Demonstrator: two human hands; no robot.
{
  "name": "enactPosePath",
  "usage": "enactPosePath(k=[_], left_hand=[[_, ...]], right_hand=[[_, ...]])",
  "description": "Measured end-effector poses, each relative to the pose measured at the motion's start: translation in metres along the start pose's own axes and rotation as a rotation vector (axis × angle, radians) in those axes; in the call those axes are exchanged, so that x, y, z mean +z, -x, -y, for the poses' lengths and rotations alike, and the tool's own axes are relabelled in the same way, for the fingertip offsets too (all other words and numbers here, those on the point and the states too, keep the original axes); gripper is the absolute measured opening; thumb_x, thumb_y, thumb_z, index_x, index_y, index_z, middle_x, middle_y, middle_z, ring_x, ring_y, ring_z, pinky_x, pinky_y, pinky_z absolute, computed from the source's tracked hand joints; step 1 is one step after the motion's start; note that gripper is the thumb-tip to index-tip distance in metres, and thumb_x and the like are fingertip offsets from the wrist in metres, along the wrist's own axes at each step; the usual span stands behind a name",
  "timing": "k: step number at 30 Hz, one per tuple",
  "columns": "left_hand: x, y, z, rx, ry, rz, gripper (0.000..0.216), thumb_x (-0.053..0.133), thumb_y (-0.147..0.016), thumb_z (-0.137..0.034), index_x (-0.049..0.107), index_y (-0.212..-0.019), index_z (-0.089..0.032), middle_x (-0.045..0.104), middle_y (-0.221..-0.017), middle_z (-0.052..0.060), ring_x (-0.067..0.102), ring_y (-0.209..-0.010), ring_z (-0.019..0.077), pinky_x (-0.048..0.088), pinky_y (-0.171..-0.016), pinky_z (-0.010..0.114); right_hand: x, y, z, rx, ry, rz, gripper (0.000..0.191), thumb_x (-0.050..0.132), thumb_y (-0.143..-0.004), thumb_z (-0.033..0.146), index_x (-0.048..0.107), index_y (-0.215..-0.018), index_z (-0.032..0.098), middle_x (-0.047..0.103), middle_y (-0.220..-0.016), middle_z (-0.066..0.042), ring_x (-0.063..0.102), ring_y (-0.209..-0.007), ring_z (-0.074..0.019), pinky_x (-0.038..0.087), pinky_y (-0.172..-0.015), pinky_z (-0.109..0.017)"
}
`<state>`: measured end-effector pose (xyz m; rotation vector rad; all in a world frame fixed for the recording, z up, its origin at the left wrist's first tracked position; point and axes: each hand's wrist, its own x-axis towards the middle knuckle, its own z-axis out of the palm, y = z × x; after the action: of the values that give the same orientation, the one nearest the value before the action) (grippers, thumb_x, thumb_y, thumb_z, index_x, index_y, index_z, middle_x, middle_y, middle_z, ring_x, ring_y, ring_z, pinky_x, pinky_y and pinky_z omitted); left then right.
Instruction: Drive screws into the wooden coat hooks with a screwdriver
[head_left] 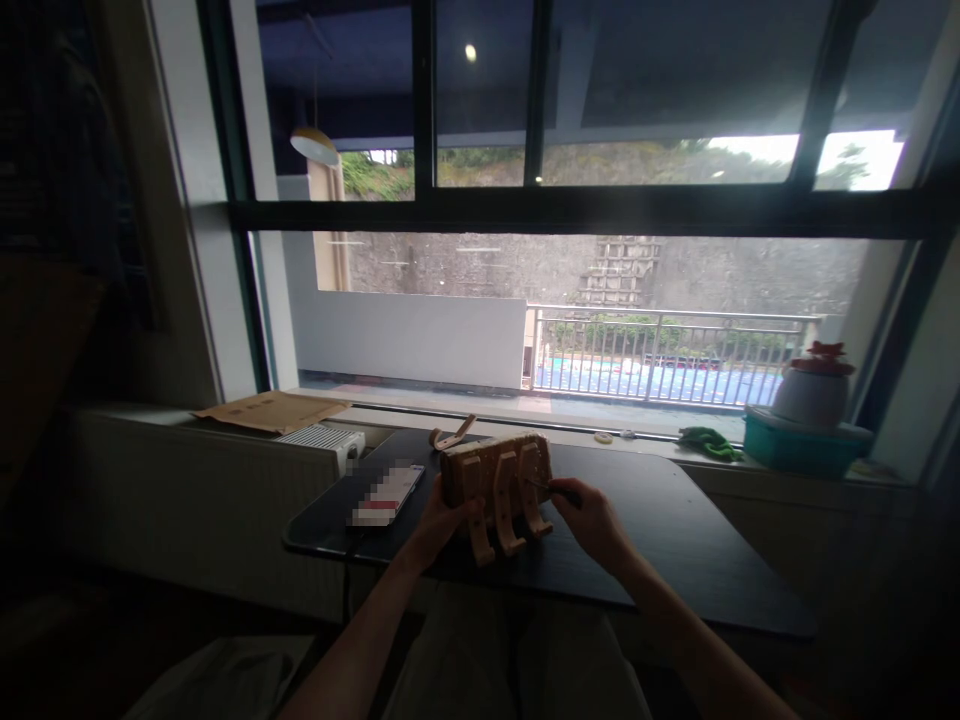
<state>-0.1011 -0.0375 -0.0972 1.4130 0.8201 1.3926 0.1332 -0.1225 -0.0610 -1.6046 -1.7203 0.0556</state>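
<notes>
My left hand (441,528) grips the near left side of a brown block-shaped piece (489,485) with a pale, speckled top edge, held tilted above the dark table. Several curved wooden hooks (505,505) stand along its front, their curled ends pointing down towards me. My right hand (589,512) is closed around a thin, dark-handled tool (561,489). The tool's tip points left at the rightmost hook; its exact kind is too dim to make out. Behind the block lies a loose wooden hook (454,436).
A phone (390,496) lies on the dark table (675,540), left of the block. Along the windowsill are a brown paper envelope (270,408), a tape roll (602,437), a green cloth-like item (709,442) and a teal box (795,440) under a white pot with a red top (814,390).
</notes>
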Motion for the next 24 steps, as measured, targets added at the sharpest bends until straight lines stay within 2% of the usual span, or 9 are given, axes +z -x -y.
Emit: enactPosePath(k=[5,8,13,16,20,24], left_hand=[[-0.001,0.000,0.002,0.001,-0.007,0.010,0.072,0.080,-0.058,-0.030,0.048,-0.122,-0.018,0.065,-0.109,0.007,0.061,-0.104,0.0290,0.052,-0.085,0.039],[0.000,-0.001,0.003,-0.001,-0.011,-0.002,0.070,0.080,-0.057,-0.030,0.049,-0.119,-0.018,0.064,-0.110,0.008,0.060,-0.104,0.0293,0.051,-0.085,0.039],[0.001,-0.001,0.003,-0.007,-0.011,-0.007,0.068,0.081,-0.056,-0.030,0.052,-0.116,-0.017,0.065,-0.112,0.008,0.060,-0.104,0.0286,0.052,-0.085,0.038],[0.000,0.000,0.003,0.002,-0.009,0.008,0.064,0.080,-0.057,-0.030,0.054,-0.114,-0.017,0.065,-0.112,0.008,0.060,-0.105,0.0282,0.051,-0.085,0.038],[-0.001,0.000,0.004,0.008,-0.008,0.027,0.063,0.079,-0.058,-0.031,0.055,-0.114,-0.017,0.065,-0.111,0.008,0.060,-0.105,0.0287,0.051,-0.086,0.038],[-0.002,-0.001,0.005,0.012,-0.009,0.028,0.064,0.079,-0.059,-0.031,0.054,-0.116,-0.019,0.064,-0.114,0.008,0.059,-0.107,0.0284,0.049,-0.088,0.039]], right_hand=[[-0.006,0.002,0.004,-0.004,0.069,0.021,0.031,0.044,-0.088,0.029,0.062,-0.113,0.023,0.072,-0.090,-0.002,0.067,-0.078,-0.0177,0.047,-0.063,-0.026],[-0.012,0.005,0.013,-0.053,0.177,0.033,0.034,0.047,-0.086,0.022,0.059,-0.117,0.026,0.070,-0.097,-0.004,0.066,-0.080,-0.0197,0.044,-0.064,-0.027],[-0.014,0.006,0.024,-0.139,0.292,0.077,0.032,0.045,-0.086,0.014,0.064,-0.109,0.026,0.067,-0.091,-0.006,0.064,-0.078,-0.0198,0.040,-0.063,-0.027],[-0.012,0.006,0.023,-0.144,0.271,0.074,0.031,0.044,-0.088,0.017,0.066,-0.108,0.026,0.068,-0.092,-0.006,0.065,-0.078,-0.0192,0.041,-0.064,-0.027],[-0.009,0.003,0.013,-0.084,0.169,0.033,0.031,0.046,-0.088,0.025,0.065,-0.112,0.025,0.070,-0.104,-0.005,0.066,-0.089,-0.0214,0.046,-0.071,-0.029],[-0.003,-0.003,-0.005,-0.020,0.042,0.031,0.033,0.043,-0.090,0.033,0.066,-0.111,0.021,0.073,-0.095,-0.004,0.068,-0.085,-0.0188,0.050,-0.069,-0.027]])
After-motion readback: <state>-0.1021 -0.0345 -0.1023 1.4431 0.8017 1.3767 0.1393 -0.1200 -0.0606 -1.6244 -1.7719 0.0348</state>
